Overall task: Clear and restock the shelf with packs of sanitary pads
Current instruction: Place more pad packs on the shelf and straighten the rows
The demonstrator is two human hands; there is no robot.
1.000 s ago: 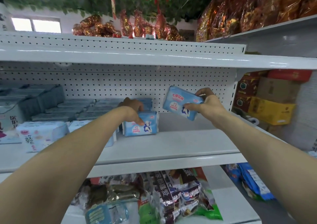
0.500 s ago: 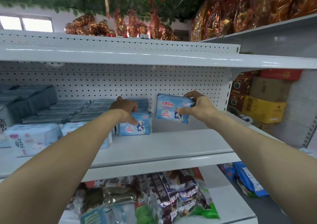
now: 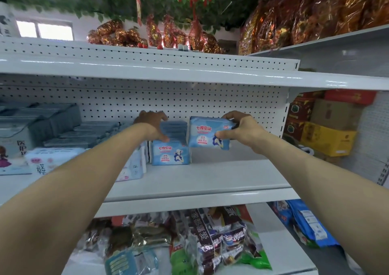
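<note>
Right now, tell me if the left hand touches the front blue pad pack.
Touching. In the head view the thumb of the left hand rests on top of the front blue pad pack.

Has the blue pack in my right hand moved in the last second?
Yes. The held pack has shifted left, closer to the row of blue packs standing on the shelf.

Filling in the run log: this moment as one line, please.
left grip: holds pack row on shelf | right grip: holds blue pack right of row, above shelf
</note>
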